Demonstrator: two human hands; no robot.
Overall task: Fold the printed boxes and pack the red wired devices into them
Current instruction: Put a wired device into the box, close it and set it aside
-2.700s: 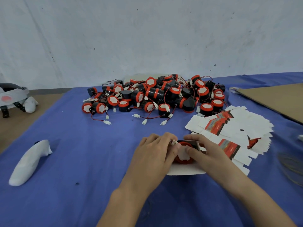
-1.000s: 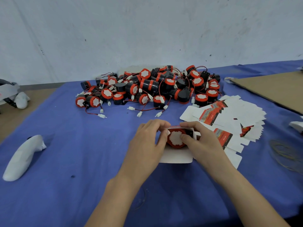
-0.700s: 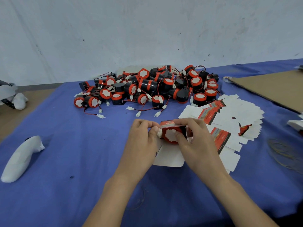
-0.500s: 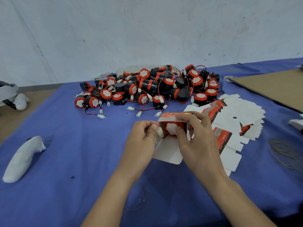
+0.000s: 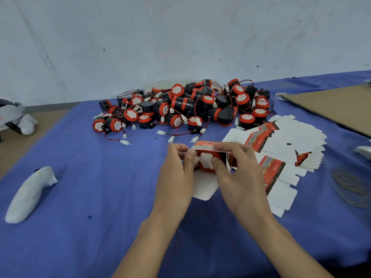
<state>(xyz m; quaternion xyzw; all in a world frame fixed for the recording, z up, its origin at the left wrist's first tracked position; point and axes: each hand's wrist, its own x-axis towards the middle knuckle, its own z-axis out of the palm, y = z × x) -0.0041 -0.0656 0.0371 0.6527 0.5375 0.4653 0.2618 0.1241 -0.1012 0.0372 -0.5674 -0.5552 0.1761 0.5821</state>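
- Lifting the box point(image 5: 206, 146) off the cloth point(image 5: 100, 197) is the change. A moment ago it lay flat with the device at its mouth; now both hands hold it up, tilted toward the camera.
- The device point(image 5: 206, 162) sits in the box opening. Only its red rim and white face show, and I cannot see its wire.
- The left hand point(image 5: 176, 177) pinches the left edge of the box with curled fingers. The right hand point(image 5: 241, 177) curls over the top, and its thumb presses on the white face.
- I judge the device is almost in. The flap point(image 5: 204, 187) hangs down open, so closing it probably comes next.
- The pile point(image 5: 186, 109) lies behind, apart from the hands. The flat boxes point(image 5: 291, 141) lie just beside the right hand and could be pushed.
- More room is to the left, where the white object point(image 5: 30, 193) lies well apart. The cardboard point(image 5: 337, 105) and rubber bands point(image 5: 353, 187) are far to the right.
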